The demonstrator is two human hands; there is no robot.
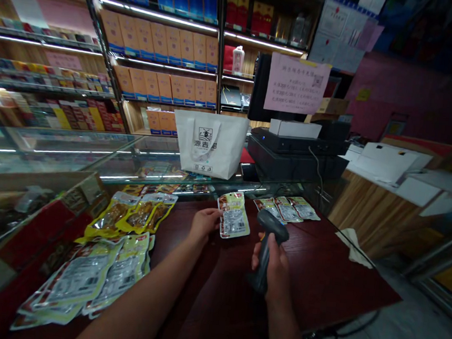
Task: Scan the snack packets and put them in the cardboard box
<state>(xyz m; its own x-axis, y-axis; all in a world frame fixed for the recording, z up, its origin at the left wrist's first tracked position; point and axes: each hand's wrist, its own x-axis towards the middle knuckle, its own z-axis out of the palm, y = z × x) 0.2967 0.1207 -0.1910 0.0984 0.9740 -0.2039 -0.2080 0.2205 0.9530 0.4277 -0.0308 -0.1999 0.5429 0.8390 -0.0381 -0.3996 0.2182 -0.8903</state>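
Note:
My left hand point(205, 224) pinches the left edge of a small food pouch point(234, 218), its printed back with a barcode facing up at the middle of the dark red table. In my right hand point(275, 266) is a grey barcode scanner point(271, 226), gripped by its handle with the head tilted toward the pouch. Behind the scanner, several similar pouches point(286, 209) lie in a row. To the left of my forearm is a pile of silver-backed pouches point(82, 278), and beyond it lie yellow-edged pouches point(139, 212) with brown food showing.
A white paper bag point(212, 144) stands on the glass counter behind the table. A monitor with a pink notice point(296, 86) rises above a black cash drawer point(290, 162). Open boxes point(47, 222) line the left side. A white cloth point(356, 247) lies at the right table edge.

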